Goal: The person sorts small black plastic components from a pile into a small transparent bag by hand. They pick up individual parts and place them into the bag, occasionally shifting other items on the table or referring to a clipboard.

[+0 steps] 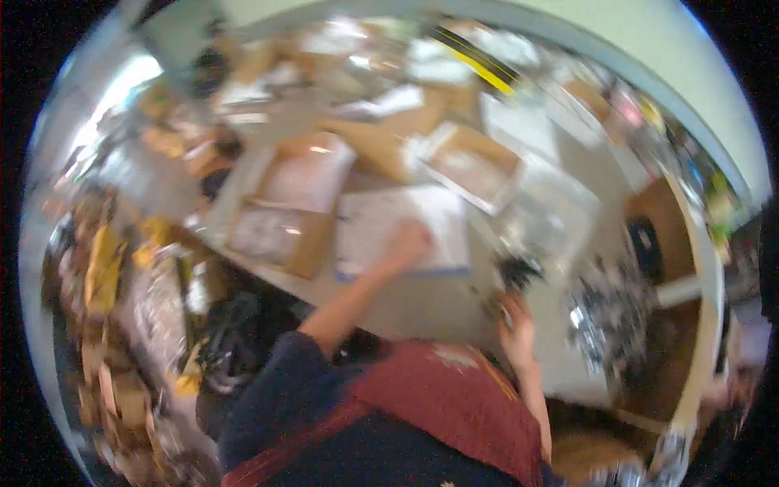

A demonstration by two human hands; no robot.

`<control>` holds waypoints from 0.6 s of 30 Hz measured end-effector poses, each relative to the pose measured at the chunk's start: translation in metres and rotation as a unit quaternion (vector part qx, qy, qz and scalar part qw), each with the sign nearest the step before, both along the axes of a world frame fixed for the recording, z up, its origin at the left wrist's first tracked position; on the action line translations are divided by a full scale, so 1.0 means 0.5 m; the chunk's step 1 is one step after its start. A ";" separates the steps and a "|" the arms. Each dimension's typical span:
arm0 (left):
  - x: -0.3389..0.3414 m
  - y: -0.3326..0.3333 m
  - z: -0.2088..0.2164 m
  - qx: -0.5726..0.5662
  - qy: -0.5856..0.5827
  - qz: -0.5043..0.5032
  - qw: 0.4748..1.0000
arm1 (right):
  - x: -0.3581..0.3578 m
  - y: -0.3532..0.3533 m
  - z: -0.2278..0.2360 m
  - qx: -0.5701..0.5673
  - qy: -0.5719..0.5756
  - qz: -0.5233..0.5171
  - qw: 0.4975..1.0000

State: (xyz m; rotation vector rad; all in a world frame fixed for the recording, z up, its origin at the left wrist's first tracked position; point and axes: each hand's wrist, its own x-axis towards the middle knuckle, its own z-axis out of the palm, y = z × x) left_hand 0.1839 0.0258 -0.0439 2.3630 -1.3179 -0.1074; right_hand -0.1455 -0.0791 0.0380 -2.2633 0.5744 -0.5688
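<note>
Motion blurs much of the view. My left hand (412, 241) is over a white sheet or pad (369, 231) with a blue near edge; its fingers are smeared. To the right, my right hand (517, 323) has its fingers curled together beside a small cluster of dark pieces (519, 270). What those fingers hold, if anything, I cannot make out. A clear plastic bag (545, 215) lies just beyond the dark cluster.
Left of the pad stands an open cardboard box (312, 247) with clear-wrapped contents. Another open carton (479, 166) sits behind it. A large carton (669, 325) at right is beside a heap of small dark and silvery parts (608, 312). A yellow-and-black strip (475, 61) lies at the back.
</note>
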 end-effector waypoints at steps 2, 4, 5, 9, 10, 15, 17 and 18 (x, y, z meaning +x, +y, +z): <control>-0.049 -0.037 0.006 -0.053 0.051 0.028 0.997 | -0.010 -0.024 -0.034 0.004 -0.048 0.010 0.999; -0.089 -0.029 0.002 -0.106 0.218 0.056 0.968 | -0.004 -0.017 -0.045 0.069 -0.072 0.030 0.995; -0.124 -0.023 0.069 -0.097 0.288 0.044 0.952 | 0.003 -0.024 -0.051 0.123 -0.075 0.016 0.990; -0.234 0.006 0.107 -0.192 0.500 -0.058 0.842 | 0.058 0.007 0.029 0.336 -0.081 0.012 0.938; -0.248 0.005 0.120 -0.196 0.469 -0.085 0.857 | 0.062 -0.010 0.010 0.346 -0.047 0.038 0.936; -0.251 0.004 0.138 -0.197 0.561 -0.065 0.801 | 0.068 0.001 0.024 0.367 -0.041 0.052 0.928; -0.250 0.005 0.128 -0.184 0.610 -0.055 0.768 | 0.050 -0.011 0.003 0.405 -0.039 0.031 0.913; -0.251 0.004 0.124 -0.185 0.611 -0.058 0.768 | 0.042 -0.015 -0.002 0.387 -0.029 0.045 0.921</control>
